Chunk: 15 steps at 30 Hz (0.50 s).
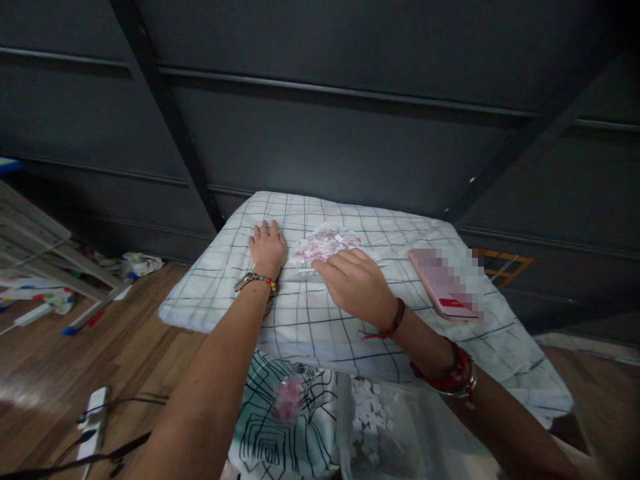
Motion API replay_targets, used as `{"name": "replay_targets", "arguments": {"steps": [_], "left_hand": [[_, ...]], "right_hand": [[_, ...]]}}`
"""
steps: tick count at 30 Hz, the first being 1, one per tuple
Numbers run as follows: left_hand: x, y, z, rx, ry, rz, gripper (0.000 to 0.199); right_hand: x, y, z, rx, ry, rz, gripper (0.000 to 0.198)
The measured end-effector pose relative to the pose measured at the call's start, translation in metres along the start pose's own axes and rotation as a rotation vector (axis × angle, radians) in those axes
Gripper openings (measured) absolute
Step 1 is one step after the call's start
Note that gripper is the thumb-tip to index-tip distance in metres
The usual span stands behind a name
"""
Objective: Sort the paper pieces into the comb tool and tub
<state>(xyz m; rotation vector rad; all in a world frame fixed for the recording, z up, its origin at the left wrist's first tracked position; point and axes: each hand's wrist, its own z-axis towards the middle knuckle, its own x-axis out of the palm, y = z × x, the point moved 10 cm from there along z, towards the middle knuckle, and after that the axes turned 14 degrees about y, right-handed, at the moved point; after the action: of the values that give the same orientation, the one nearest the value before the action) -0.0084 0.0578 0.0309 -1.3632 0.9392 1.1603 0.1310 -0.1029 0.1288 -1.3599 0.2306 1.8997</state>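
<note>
A small heap of white and pinkish paper scraps [325,241] lies on a cloth-covered board or table [235,293] with a checked pattern. Just left of the heap, my left hand [269,248] rests flat on the cloth, its fingers stretched out and nothing in it. My right hand [356,283] is at the near right edge of the scraps with its fingers curled together. What is between those fingertips, if anything, is hidden. A pink phone [435,283], partly blurred out, lies to the right of that hand.
Below the near edge stands a clear plastic bin [345,427] with white paper bits [370,413]. Beside it, a pink clear packet [289,399] lies on a green-white patterned cloth [265,447]. A power strip [95,420] with cables and a ladder [55,233] are leftward. A dark panel wall [320,140] rises behind.
</note>
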Motion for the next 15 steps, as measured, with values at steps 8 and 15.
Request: {"name": "replay_targets", "arguments": {"steps": [8, 15], "left_hand": [[-0.010, -0.011, -0.003, 0.069, -0.040, 0.070, 0.053], [-0.015, 0.000, -0.016, 0.180, 0.043, 0.149, 0.058]], "right_hand": [[-0.015, 0.010, -0.019, -0.152, -0.023, 0.025, 0.030], [-0.024, -0.012, -0.033, 0.041, 0.021, -0.111, 0.028]]}}
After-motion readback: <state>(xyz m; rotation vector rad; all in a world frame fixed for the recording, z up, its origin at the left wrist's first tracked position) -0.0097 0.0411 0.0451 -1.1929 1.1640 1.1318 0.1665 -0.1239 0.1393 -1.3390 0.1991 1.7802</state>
